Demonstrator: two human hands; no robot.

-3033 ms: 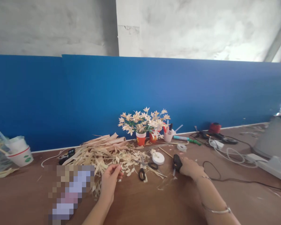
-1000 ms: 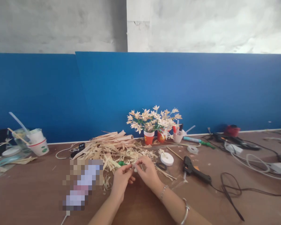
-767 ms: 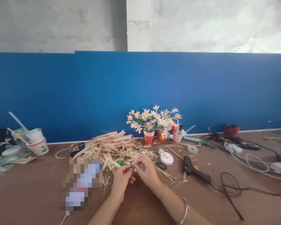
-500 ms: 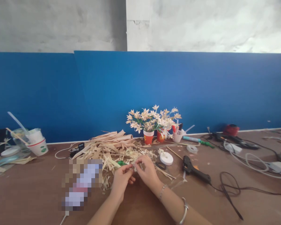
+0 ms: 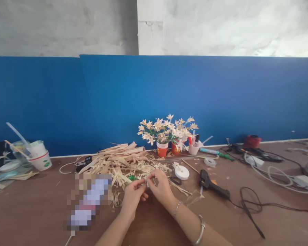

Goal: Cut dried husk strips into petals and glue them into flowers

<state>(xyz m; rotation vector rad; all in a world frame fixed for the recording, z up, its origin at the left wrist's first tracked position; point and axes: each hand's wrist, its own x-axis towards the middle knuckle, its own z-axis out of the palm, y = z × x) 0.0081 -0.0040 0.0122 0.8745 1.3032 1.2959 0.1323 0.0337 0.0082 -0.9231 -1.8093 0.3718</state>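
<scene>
My left hand point(image 5: 134, 194) and my right hand point(image 5: 160, 184) meet fingertip to fingertip above the front of the table. Both are closed in a pinch around something small and pale, too small to name and mostly covered by the fingers. Just beyond them lies a heap of dry husk strips point(image 5: 125, 160), with a bit of green material point(image 5: 132, 178) close to my left fingertips. To the right of my right hand are a white round spool point(image 5: 182, 173) and dark scissors point(image 5: 175, 181), partly hidden.
Pale flowers point(image 5: 166, 128) stand in red paper cups point(image 5: 162, 150) at the back. A black glue gun point(image 5: 213, 186) with its cable lies at right, near a tape roll point(image 5: 209, 162). A blurred-out device point(image 5: 89, 201) lies at left, and a white cup point(image 5: 41, 160) stands farther left.
Both hands keep nearly the same pinched pose at the same spot. The whole view has shifted very slightly.
</scene>
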